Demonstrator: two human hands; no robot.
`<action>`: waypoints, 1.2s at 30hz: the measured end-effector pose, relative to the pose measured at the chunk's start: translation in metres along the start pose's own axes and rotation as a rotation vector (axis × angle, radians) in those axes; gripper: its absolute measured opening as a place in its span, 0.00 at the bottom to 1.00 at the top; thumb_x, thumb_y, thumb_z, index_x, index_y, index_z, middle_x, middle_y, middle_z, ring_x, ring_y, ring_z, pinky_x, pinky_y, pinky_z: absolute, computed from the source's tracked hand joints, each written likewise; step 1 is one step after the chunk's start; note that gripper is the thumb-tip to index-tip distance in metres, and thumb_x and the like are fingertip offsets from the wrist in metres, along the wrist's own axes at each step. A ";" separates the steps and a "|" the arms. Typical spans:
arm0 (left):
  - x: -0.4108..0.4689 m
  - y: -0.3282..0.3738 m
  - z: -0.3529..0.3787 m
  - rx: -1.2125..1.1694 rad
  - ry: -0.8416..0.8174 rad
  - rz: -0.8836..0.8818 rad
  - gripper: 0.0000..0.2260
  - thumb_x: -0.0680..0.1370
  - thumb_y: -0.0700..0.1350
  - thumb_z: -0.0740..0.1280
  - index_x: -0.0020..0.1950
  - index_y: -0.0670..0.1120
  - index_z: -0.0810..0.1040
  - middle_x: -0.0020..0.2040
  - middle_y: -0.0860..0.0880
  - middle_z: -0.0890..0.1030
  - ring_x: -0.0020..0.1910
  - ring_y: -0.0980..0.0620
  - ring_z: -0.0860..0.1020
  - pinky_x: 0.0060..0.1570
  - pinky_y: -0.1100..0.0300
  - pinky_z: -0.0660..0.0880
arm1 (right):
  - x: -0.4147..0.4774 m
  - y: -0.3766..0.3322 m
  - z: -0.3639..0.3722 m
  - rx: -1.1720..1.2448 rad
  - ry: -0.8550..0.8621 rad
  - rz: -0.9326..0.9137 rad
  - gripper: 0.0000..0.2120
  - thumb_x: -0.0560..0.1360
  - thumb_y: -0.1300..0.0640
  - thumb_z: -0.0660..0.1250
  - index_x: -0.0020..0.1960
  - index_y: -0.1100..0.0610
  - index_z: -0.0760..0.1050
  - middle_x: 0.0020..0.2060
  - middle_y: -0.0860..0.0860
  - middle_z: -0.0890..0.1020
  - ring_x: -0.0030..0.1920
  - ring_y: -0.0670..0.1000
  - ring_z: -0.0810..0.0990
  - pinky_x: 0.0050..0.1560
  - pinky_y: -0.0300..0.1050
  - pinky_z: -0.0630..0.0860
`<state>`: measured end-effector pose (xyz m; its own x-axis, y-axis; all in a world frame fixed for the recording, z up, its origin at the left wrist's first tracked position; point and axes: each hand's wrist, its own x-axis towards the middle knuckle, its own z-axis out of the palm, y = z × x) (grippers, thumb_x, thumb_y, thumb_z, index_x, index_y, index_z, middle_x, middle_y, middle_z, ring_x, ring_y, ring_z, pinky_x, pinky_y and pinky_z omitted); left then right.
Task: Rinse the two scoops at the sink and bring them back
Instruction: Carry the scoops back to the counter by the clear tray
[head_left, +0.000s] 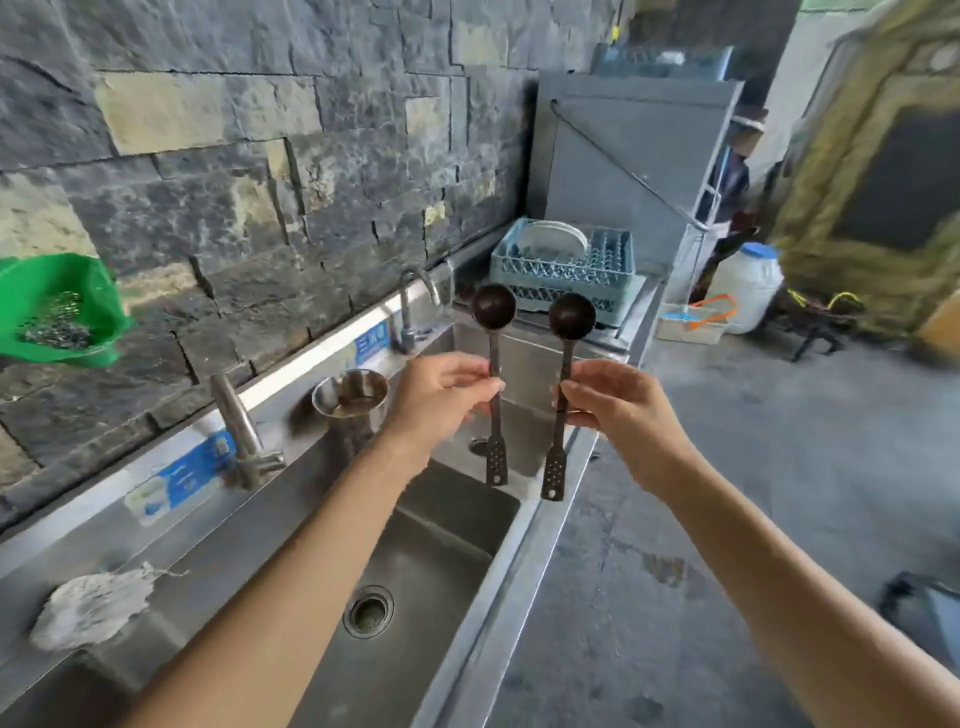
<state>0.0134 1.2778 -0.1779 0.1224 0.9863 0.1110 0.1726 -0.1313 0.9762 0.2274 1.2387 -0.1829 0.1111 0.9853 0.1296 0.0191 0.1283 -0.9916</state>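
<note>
A person's left hand (451, 392) pinches the thin handle of a dark round-bowled scoop with a perforated handle end (493, 379), while the right hand (618, 410) grips the handle of a second, matching dark scoop (563, 395). Both scoops are held upright, bowls up and perforated ends hanging down, side by side but apart, above the far basin of a long stainless-steel sink unit (498, 597). Both hands are closed on the handles at about mid-length, forearms stretched out over the near basin, whose round metal drain (368, 611) lies open at the bottom.

On the back ledge of the sink, a small shiny steel bowl (351, 393) sits between two taps: a chrome lever tap (244, 434) toward the near side and a curved gooseneck tap (415, 306) toward the far side. Blue-and-white labels are stuck to the ledge's front face below each tap. A frayed whitish cloth (93, 605) lies on the near left part of the ledge. A green plastic basket holding steel wool (57, 312) hangs on the dark stone wall at left.

Past the far end of the sink, a grey-blue plastic dish rack with white plates (563, 262) rests on a steel desk in front of a grey metal cabinet (623, 171). On the concrete floor to the right stands a white plastic jug with a blue lid (745, 283).
</note>
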 end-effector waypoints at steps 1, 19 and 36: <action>0.001 0.004 0.021 -0.001 -0.042 0.001 0.08 0.73 0.43 0.76 0.51 0.49 0.84 0.46 0.51 0.88 0.41 0.55 0.86 0.33 0.67 0.75 | -0.004 0.000 -0.020 -0.002 0.033 0.003 0.08 0.76 0.66 0.72 0.45 0.54 0.85 0.41 0.54 0.88 0.42 0.50 0.87 0.44 0.43 0.84; -0.051 0.074 0.355 0.010 -0.559 0.132 0.06 0.72 0.44 0.77 0.47 0.50 0.84 0.42 0.51 0.88 0.38 0.55 0.85 0.39 0.60 0.76 | -0.142 -0.014 -0.322 -0.061 0.477 0.039 0.05 0.75 0.66 0.73 0.50 0.60 0.83 0.40 0.52 0.89 0.40 0.48 0.87 0.46 0.42 0.85; -0.135 0.112 0.561 -0.062 -1.051 0.201 0.07 0.73 0.38 0.76 0.50 0.42 0.85 0.45 0.45 0.88 0.36 0.59 0.83 0.33 0.74 0.73 | -0.308 -0.014 -0.471 -0.096 0.919 0.106 0.06 0.75 0.63 0.75 0.52 0.57 0.84 0.45 0.55 0.89 0.47 0.54 0.88 0.53 0.48 0.84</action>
<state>0.5646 1.0733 -0.1883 0.9282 0.3627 0.0834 0.0096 -0.2472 0.9689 0.6612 0.8805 -0.2067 0.8594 0.5103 0.0312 0.0409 -0.0078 -0.9991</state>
